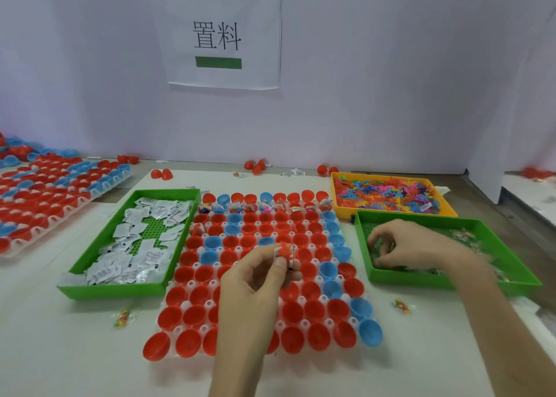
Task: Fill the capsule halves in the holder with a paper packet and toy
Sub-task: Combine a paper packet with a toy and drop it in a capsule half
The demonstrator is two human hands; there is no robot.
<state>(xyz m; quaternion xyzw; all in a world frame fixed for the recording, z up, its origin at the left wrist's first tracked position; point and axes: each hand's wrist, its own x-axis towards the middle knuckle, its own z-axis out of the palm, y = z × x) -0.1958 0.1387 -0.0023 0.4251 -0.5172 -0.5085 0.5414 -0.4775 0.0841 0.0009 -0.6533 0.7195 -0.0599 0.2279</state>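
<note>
Toy [285,249] and paper packet [276,251] are pinched together in the left hand [258,279], between thumb and fingertips, just above the middle of the holder [210,306].

The toy is a small orange plastic shape. I think it is very light, with little arms that could catch on a finger. The packet is thin and flat and must weigh almost nothing, so it may flutter or stick to skin when I let go. I would hold both by their edges, low over a cup, and drop them straight in.

The capsule halves [293,311] are red and blue cups, mouths up, in rows. They look smooth and hard, and I think a bump could tip one out of its place. The far row has things inside. The cups near me look bare.

The right hand [421,246] is well apart from the left, in the right green tray [451,282], fingers curled down among small wrapped things. It is blurry, so I cannot tell if it holds one.

More packets lie in the left green tray [114,291], and bright toys fill the yellow tray [397,213] on the tabletop [60,336].
</note>
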